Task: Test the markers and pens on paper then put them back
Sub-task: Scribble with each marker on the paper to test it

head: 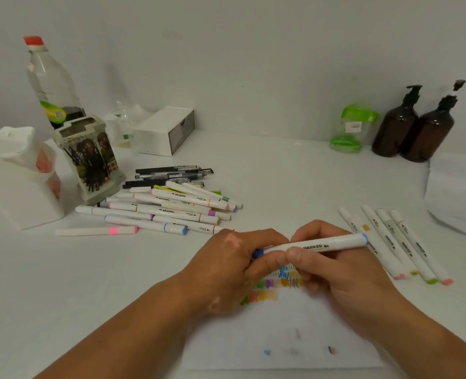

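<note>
Two hands: left hand (226, 269) gripping the marker (327, 245) at its blue end, right hand (343, 274) gripping its barrel, above paper (281, 346).
Blocking: hands covering part of scribbles (283, 283).
Around: marker pile (177, 209) lying left, row of markers (404, 246) right, on tabletop (294, 181).

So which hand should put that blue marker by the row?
Likely right: the right hand grips the white blue-tipped marker and sits nearest the row of white markers; the left hand only pinches its blue end.
</note>
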Motion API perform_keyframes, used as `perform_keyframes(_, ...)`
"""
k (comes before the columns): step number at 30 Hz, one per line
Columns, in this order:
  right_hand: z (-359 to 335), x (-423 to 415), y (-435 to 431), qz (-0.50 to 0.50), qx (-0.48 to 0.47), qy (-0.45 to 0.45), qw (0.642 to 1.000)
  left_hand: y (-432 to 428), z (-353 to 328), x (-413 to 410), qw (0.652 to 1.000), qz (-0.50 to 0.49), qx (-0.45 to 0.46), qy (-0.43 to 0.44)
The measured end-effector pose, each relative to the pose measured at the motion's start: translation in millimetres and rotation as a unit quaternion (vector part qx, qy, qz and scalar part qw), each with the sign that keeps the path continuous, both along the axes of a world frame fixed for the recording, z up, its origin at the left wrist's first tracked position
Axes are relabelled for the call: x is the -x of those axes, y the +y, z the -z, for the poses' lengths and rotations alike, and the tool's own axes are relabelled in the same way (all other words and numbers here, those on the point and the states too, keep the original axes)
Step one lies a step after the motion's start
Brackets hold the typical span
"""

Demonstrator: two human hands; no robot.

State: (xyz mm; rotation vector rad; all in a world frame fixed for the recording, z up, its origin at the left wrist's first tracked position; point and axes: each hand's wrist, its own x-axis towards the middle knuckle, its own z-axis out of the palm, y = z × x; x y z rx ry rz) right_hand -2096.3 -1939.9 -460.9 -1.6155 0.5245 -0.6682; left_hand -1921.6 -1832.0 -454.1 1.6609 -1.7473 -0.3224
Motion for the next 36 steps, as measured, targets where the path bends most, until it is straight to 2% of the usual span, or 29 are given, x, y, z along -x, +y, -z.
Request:
perform_keyframes(2,-1.6,-0.2,-2.1,0.033,-0.015,-0.023,0.999,2.1,-0.1,-3.4,0.999,-0.004,-0.033,-0.007)
perform_keyframes(5,-6.5,5.3,-12.0,0.079,-0.1,-0.077,0.989,6.5,1.7,-6.2,0.988,-0.002,-0.145,-0.052)
perform_keyframes(8,-7.0,8.3,-13.8,0.042,-0.142,-0.038,0.988,4.9,2.0,-5.4,0.98,0.006,-0.167,-0.106)
perform_keyframes(12,-3.3,4.2,-4.1,-0.014,-0.084,0.048,0.995,2.9,3.1,-9.4,0.977,-0.021,-0.154,-0.144)
perform_keyframes(17,0.4,1.9,1.3,0.025,0.036,0.134,0.99,3.0,5.2,-12.8,0.978,-0.034,-0.155,-0.139)
perform_keyframes(27,1.7,0.8,2.9,0.033,0.09,0.173,0.98,0.8,4.6,-11.6,0.973,-0.04,-0.178,-0.139)
perform_keyframes(36,-0.5,1.0,2.1,0.022,0.087,0.185,0.979,-0.1,4.2,-11.6,0.971,-0.041,-0.188,-0.14)
